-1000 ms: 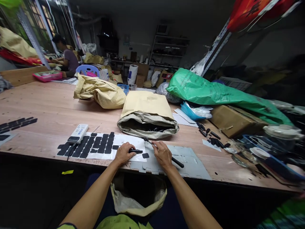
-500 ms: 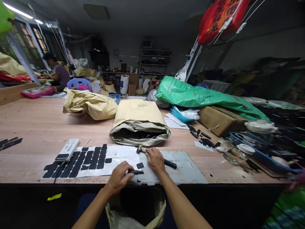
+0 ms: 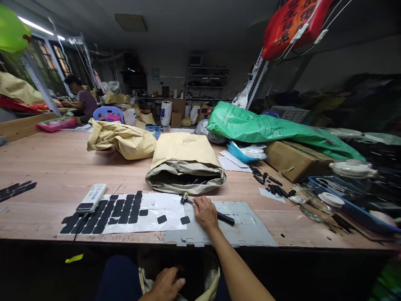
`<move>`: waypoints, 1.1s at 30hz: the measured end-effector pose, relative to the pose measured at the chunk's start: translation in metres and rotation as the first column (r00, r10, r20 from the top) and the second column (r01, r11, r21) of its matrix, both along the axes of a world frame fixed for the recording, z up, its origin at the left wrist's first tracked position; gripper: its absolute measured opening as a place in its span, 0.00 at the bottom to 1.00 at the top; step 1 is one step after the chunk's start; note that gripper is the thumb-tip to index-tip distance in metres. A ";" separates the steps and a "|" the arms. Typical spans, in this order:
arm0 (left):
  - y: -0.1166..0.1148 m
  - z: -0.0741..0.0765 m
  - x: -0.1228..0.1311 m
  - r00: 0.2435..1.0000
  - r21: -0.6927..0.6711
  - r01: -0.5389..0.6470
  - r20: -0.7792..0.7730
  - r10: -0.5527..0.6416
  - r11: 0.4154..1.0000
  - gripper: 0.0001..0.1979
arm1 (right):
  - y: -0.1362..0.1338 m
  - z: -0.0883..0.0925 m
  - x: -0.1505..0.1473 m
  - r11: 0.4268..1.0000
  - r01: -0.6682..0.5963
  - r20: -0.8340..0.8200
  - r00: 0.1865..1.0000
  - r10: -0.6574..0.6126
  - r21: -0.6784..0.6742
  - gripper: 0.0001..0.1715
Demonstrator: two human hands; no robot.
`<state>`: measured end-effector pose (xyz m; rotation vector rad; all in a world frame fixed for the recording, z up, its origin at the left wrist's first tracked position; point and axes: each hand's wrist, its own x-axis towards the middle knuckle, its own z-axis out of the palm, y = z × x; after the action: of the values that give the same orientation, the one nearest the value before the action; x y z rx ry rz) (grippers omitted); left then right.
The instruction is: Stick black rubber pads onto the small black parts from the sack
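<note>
My right hand (image 3: pixel 206 214) is closed around a small hammer (image 3: pixel 226 218) above the grey board (image 3: pixel 250 228). Its metal head with a yellowish face points to the left, and the black grip sticks out to the right. Low in the view, my left hand (image 3: pixel 166 283) is over the mouth of an open sack (image 3: pixel 213 288) below the table edge. Its thumb stands apart from the bent fingers, and no held thing shows. Black rounded-square pads (image 3: pixel 123 209) lie in rows on a white sheet (image 3: pixel 153 225); a loose pad (image 3: pixel 185 220) lies close to the right hand.
A pale sack (image 3: pixel 184 150) lies with its dark mouth facing me, dark pieces inside. A white device (image 3: pixel 92 198) rests on the pads. To the right are black handle-like pieces (image 3: pixel 275 190), a cardboard box (image 3: pixel 294 161) and jars (image 3: pixel 330 200). A person (image 3: pixel 84 100) sits at the far left.
My left hand has dropped from the table edge to the sack below; the black piece it held no longer shows. Another loose pad now shows on the sheet. The right hand keeps the hammer.
</note>
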<state>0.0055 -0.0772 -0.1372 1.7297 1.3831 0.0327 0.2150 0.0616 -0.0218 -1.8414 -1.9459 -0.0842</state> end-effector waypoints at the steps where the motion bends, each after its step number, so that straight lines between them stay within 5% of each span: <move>1: 0.000 0.005 0.000 0.999 0.007 0.031 0.014 -0.031 0.999 0.25 | 0.000 0.000 0.000 1.000 0.002 0.006 1.000 -0.002 0.006 0.11; 4: 0.004 0.045 0.003 0.976 0.017 0.178 0.127 -0.178 0.984 0.25 | 0.000 -0.001 0.000 1.000 0.007 0.016 1.000 -0.007 0.015 0.11; 8: 0.045 0.126 0.014 0.841 0.083 0.351 0.410 -0.353 0.933 0.15 | 0.000 -0.002 -0.002 1.000 0.012 0.032 0.999 -0.012 0.012 0.11; 11: 0.109 0.172 0.027 0.842 0.181 0.134 0.498 -0.208 0.974 0.15 | 0.000 0.000 -0.002 1.000 0.019 0.040 0.999 -0.019 0.008 0.10; 13: 0.159 0.187 0.036 0.888 0.329 -0.138 0.458 -0.030 0.934 0.13 | -0.001 0.001 -0.002 1.000 0.018 0.030 0.999 -0.018 0.004 0.09; 15: 0.204 0.192 0.045 0.924 0.430 -0.358 0.293 0.247 0.829 0.12 | -0.001 0.002 -0.002 1.000 0.007 0.012 1.000 -0.007 0.003 0.09; 17: 0.239 0.190 0.053 0.896 0.463 -0.443 0.196 0.399 0.768 0.13 | 0.000 0.001 -0.001 1.000 -0.001 -0.008 1.000 0.001 -0.001 0.09; 21: 0.276 0.177 0.066 0.860 0.410 -0.495 0.103 0.500 0.766 0.18 | 0.002 -0.002 0.000 1.000 -0.004 -0.029 1.000 0.003 -0.007 0.08; 28: 0.291 0.164 0.071 0.860 0.364 -0.483 0.025 0.510 0.796 0.12 | 0.003 -0.004 0.001 1.000 -0.002 -0.040 0.999 0.001 -0.003 0.07; 33: 0.268 0.172 0.057 0.882 0.447 -0.432 0.026 0.471 0.783 0.15 | 0.003 -0.002 0.000 1.000 0.010 -0.046 0.999 -0.010 0.000 0.07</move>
<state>0.0630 0.1909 0.0345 1.7185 1.9481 0.5904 0.2148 0.0646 -0.0242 -1.8369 -1.9051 -0.0447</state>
